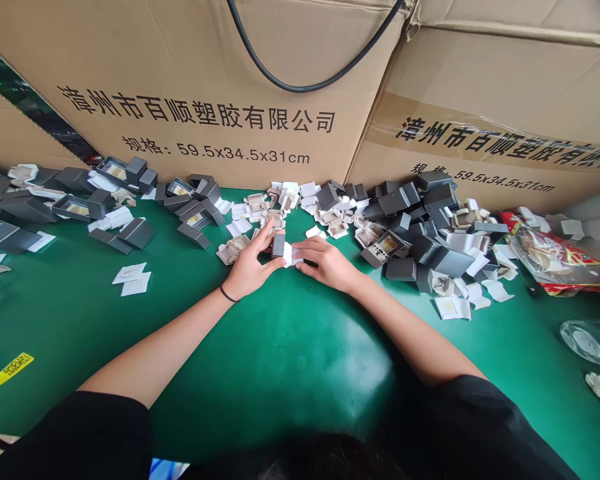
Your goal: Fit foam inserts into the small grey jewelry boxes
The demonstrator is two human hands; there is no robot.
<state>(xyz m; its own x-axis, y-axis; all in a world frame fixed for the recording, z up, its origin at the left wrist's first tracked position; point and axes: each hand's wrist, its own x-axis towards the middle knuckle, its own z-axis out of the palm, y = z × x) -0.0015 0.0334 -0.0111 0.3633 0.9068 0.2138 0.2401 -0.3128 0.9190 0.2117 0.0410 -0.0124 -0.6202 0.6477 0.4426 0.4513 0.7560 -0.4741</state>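
Note:
My left hand [250, 263] is closed round a small grey box [279, 244] standing upright on the green table [260, 360]. My right hand [325, 261] pinches a white paper piece [290, 254] against the box's right side. Both hands meet at the middle of the table, just in front of a heap of white and beige inserts [285, 200]. A black band circles my left wrist.
Grey boxes lie in piles at the left [80, 200] and right [420, 227]. Two large cardboard cartons [190, 80] wall off the back, with a black cable hanging over them. A red snack bag [555, 257] and a clear lid [590, 340] lie at the right, a yellow label [7, 370] at the left.

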